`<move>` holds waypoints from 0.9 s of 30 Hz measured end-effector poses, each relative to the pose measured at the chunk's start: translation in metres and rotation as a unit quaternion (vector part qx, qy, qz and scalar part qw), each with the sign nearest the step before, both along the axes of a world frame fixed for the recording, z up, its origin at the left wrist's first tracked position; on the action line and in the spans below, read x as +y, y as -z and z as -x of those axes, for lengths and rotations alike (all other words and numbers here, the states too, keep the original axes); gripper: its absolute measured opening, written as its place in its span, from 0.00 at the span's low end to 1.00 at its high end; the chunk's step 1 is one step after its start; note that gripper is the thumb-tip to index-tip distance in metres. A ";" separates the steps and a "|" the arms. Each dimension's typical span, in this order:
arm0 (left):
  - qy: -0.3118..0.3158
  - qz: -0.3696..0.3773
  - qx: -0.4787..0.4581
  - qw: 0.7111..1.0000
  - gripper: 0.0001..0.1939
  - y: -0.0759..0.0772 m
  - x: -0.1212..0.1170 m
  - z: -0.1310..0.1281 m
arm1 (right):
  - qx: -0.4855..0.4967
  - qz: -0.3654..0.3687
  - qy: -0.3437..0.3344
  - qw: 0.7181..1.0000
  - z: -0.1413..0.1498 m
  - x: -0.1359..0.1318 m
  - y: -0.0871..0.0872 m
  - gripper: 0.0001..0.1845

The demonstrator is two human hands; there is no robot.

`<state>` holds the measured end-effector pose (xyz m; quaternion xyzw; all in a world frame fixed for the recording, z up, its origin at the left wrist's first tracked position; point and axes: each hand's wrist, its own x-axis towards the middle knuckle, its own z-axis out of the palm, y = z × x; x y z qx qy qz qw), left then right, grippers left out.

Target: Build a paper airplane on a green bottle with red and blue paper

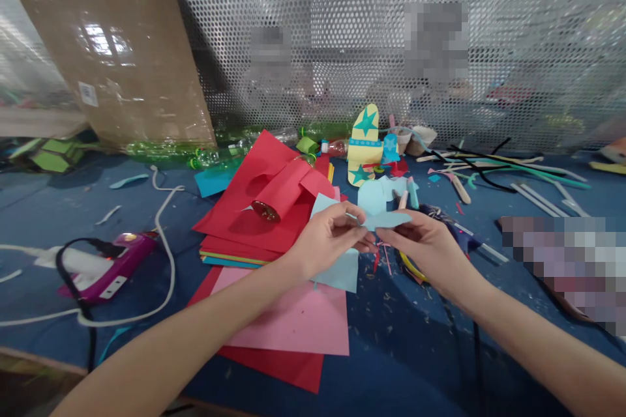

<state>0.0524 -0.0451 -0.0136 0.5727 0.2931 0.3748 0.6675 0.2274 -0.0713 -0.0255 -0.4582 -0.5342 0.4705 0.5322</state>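
Both the left hand (337, 229) and right hand (424, 240) pinch a pale blue paper piece (390, 219) just right of frame centre: shaped, seemingly, but unattached; centre-left, red paper (288, 190) already wraps a bottle (266, 211).

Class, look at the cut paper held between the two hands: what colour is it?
The cut paper is pale blue, seen in the head view.

No legible txt, wht lbl (89, 94) on cardbd sheet (141, 45) too blurry
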 end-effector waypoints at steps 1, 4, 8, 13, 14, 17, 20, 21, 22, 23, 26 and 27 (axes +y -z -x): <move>0.001 0.014 -0.011 1.000 0.04 -0.001 0.000 0.000 | 0.013 0.009 -0.001 1.000 0.000 0.000 -0.001 0.08; 0.016 0.051 -0.048 0.997 0.04 -0.004 0.001 0.002 | 0.051 0.037 -0.005 0.998 0.000 -0.001 -0.005 0.10; 0.041 0.094 -0.072 0.992 0.06 -0.004 0.003 0.004 | 0.091 0.076 -0.022 0.993 0.000 -0.002 -0.008 0.10; 0.045 0.115 -0.073 0.990 0.10 -0.002 0.006 0.005 | 0.100 0.090 -0.023 0.991 -0.002 0.001 -0.006 0.12; 0.044 0.118 -0.075 0.989 0.10 -0.001 0.007 0.006 | 0.095 0.088 -0.019 0.991 -0.003 0.001 -0.007 0.13; 0.039 0.120 -0.081 0.989 0.10 -0.002 0.007 0.006 | 0.078 0.077 -0.003 0.994 -0.002 0.000 -0.011 0.13; 0.034 0.121 -0.084 0.989 0.10 -0.003 0.006 0.004 | 0.015 0.029 0.033 0.999 0.000 -0.004 -0.017 0.07; 0.033 0.121 -0.086 0.988 0.10 -0.003 0.006 0.004 | -0.013 0.007 0.052 0.999 0.001 -0.005 -0.018 0.05; 0.033 0.121 -0.088 0.988 0.10 -0.004 0.006 0.003 | -0.040 -0.015 0.076 0.996 0.002 -0.007 -0.018 0.04; 0.033 0.117 -0.091 0.988 0.10 -0.004 0.006 0.003 | -0.061 -0.032 0.098 0.993 0.002 -0.009 -0.018 0.04; 0.028 0.086 -0.083 0.992 0.10 -0.005 0.004 0.002 | -0.097 -0.054 0.125 0.986 0.001 -0.012 -0.015 0.05; 0.021 0.066 -0.077 0.995 0.09 -0.006 0.004 0.002 | -0.107 -0.056 0.121 0.985 0.000 -0.013 -0.015 0.06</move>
